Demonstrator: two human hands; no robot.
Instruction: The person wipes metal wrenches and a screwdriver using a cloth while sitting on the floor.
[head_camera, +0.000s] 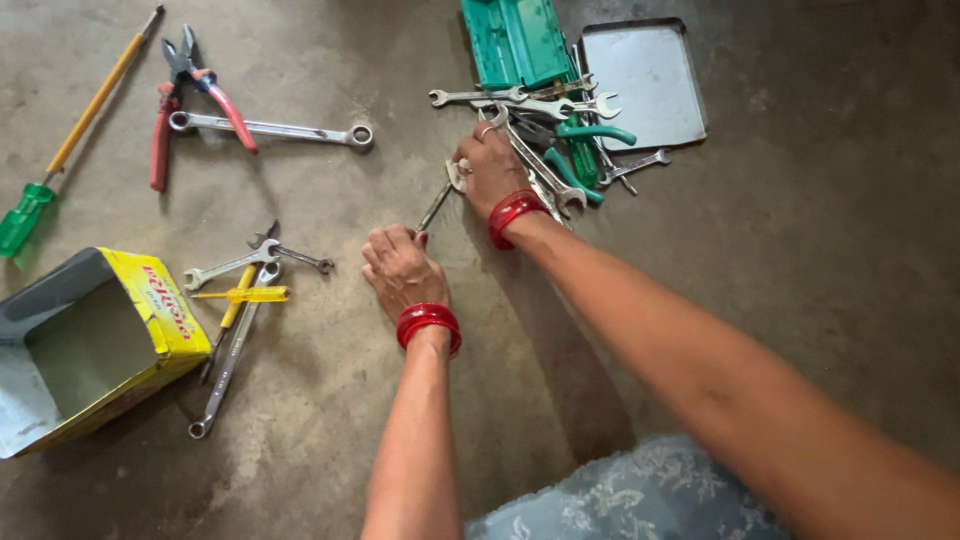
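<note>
Yellow cardboard box (150, 300) lies open at far left, small spanners (240, 265) beside it. Near the middle, the left hand (402, 270) and right hand (490, 168) each grip one end of a slim open-ended spanner (436, 205), fingers clenched around it, just beside the heap of wrenches (560, 140) and steel tray (645, 80).

On the floor (300, 420), the left hand (400, 268) sits in the middle and the right hand (490, 170) is just behind it, both on one spanner (436, 205). Right of the hands lies a pile of spanners (560, 140), with a tool case (515, 40) and a tray (645, 80) behind. Far left lie a box (90, 345), pliers (185, 100) and a screwdriver (70, 140).
</note>
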